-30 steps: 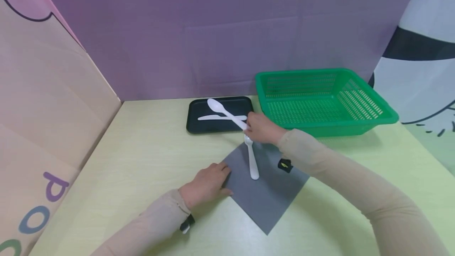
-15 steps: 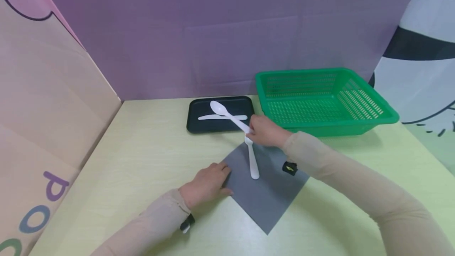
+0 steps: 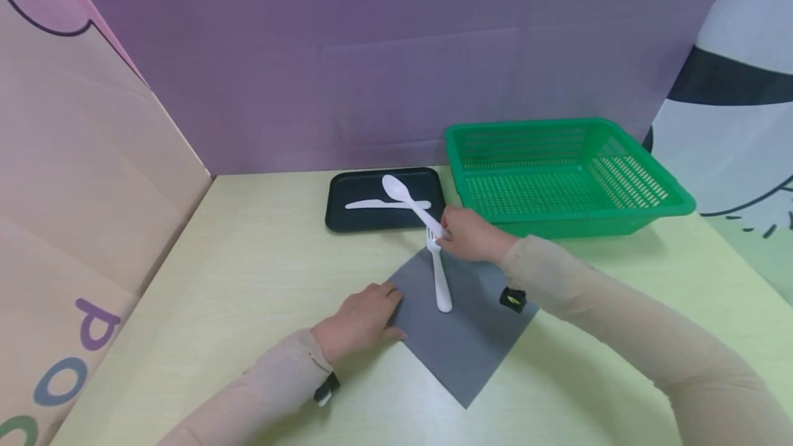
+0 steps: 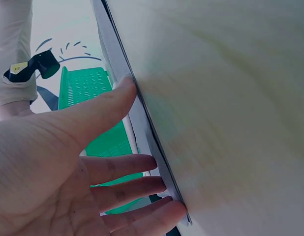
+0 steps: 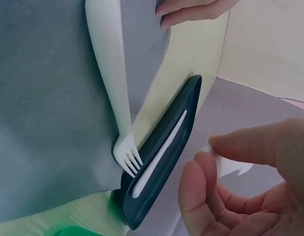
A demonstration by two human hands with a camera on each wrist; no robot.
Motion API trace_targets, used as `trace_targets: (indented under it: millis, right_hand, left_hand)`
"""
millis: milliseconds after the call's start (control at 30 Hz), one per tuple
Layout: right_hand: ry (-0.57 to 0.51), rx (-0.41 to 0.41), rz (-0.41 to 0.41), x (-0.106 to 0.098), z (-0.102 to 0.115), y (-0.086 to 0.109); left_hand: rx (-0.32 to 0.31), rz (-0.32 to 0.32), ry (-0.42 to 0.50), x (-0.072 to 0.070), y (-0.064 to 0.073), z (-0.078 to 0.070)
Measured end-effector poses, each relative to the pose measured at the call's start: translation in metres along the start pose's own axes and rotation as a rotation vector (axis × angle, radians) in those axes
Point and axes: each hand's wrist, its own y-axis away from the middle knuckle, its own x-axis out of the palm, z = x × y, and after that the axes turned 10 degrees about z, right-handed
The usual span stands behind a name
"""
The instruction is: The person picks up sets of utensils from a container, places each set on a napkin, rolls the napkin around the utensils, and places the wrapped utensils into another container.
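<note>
In the head view my right hand point(image 3: 473, 234) pinches the handle end of a white plastic spoon point(image 3: 399, 190), its bowl pointing away to the left over the black tray. Below that hand a white fork point(image 3: 440, 281) lies on a grey napkin point(image 3: 473, 356), tines toward the tray. My left hand point(image 3: 362, 319) rests at the napkin's left edge; in the left wrist view its fingers and thumb point(image 4: 110, 103) are spread against that edge. A white knife point(image 3: 372, 204) lies in the black tray point(image 3: 337, 219), also seen beside the fork tines in the right wrist view.
A green slotted basket point(image 3: 595, 215) stands at the back right, beside the tray. The pale wooden table point(image 3: 266, 246) is bounded by a purple backdrop point(image 3: 372, 54) behind and a printed panel point(image 3: 93, 191) on the left.
My right hand has moved a little right and nearer with the spoon, drawing it from the tray's left part toward its middle and showing the fork's tines. The left hand stays put.
</note>
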Motion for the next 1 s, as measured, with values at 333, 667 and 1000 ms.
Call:
trace_targets:
  millis: [333, 667, 1000]
  right_hand:
    - [-0.015, 0.022, 0.017, 0.003, -0.001, 0.004]
    - [-0.049, 0.012, 0.030, 0.007, -0.005, 0.009]
    - [-0.131, 0.056, 0.087, 0.009, -0.009, 0.011]
  left_hand:
    - [-0.006, 0.012, 0.005, 0.000, -0.001, 0.000]
    - [-0.009, 0.006, 0.005, 0.001, -0.002, 0.000]
    - [-0.012, 0.004, -0.006, 0.001, -0.002, 0.000]
